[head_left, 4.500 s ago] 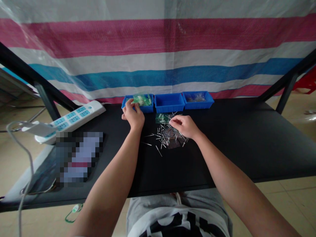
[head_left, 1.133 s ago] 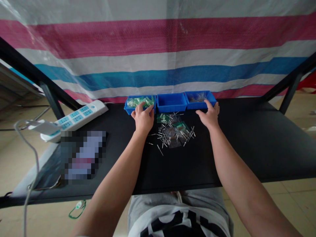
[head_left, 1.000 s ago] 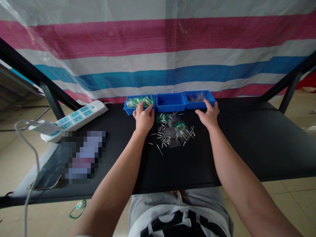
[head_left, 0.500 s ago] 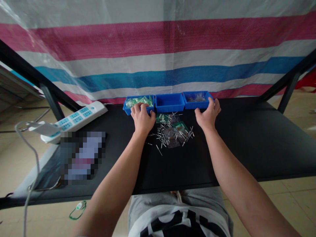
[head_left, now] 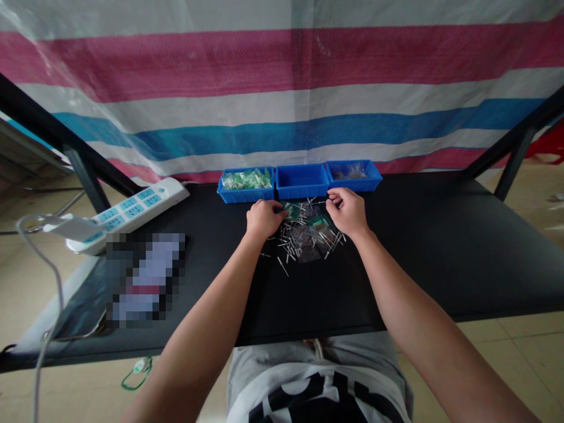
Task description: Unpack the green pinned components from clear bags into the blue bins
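My left hand (head_left: pixel 263 218) rests on the black table (head_left: pixel 396 258) with its fingers curled onto the edge of a small green board (head_left: pixel 289 208). My right hand (head_left: pixel 348 211) hovers just right of it, fingers pinched together; what they hold is too small to see. Between the hands lies a pile of thin metal pins (head_left: pixel 304 239) on a clear plastic bag. Behind them stand three blue bins in a row. The left bin (head_left: pixel 245 194) holds green boards, the middle bin (head_left: pixel 302 189) looks bare, and the right bin (head_left: pixel 353 184) holds small clear parts.
A white power strip (head_left: pixel 127 214) with blue sockets lies at the left, with a grey cable (head_left: pixel 39 294) looping off the table edge. A blurred flat object (head_left: pixel 141 279) lies near the front left. A striped tarp (head_left: pixel 282 88) hangs behind the table.
Both hands have left the outer blue bins and drawn inward to the pin pile, the left onto the green board, the right closing into a pinch.
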Demonstrator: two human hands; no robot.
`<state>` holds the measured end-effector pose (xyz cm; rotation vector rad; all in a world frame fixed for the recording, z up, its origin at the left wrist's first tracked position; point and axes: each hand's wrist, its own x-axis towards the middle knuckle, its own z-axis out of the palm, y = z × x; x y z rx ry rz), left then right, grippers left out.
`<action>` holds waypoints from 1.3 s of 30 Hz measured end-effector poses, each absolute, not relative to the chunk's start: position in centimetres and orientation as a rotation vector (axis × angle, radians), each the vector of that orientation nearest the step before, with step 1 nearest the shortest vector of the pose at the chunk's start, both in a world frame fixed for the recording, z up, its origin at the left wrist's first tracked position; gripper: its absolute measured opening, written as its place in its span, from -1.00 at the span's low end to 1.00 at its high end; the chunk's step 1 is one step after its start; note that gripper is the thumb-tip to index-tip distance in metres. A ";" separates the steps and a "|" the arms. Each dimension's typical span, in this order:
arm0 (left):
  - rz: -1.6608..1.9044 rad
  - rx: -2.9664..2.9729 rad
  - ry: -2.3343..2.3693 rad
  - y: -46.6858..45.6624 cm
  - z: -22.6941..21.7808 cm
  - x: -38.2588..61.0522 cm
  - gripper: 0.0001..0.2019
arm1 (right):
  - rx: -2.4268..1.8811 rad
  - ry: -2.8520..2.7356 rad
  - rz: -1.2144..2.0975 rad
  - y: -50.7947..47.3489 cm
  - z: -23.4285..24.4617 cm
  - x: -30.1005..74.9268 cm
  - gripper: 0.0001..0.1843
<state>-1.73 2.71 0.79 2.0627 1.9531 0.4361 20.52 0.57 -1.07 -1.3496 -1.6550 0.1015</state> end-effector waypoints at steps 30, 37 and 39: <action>0.366 2.150 1.684 2.9 0.8 -2.5 -0.63 | -1.339 -1.745 0.272 0.0 -0.6 19.9 -0.85; 0.719 1.950 1.249 3.1 0.6 -3.0 -0.69 | -1.347 -1.732 0.305 0.1 -0.6 20.0 -0.86; 0.805 1.875 1.121 3.0 0.6 -2.9 -0.69 | -1.342 -1.733 0.315 0.1 -0.5 20.0 -0.85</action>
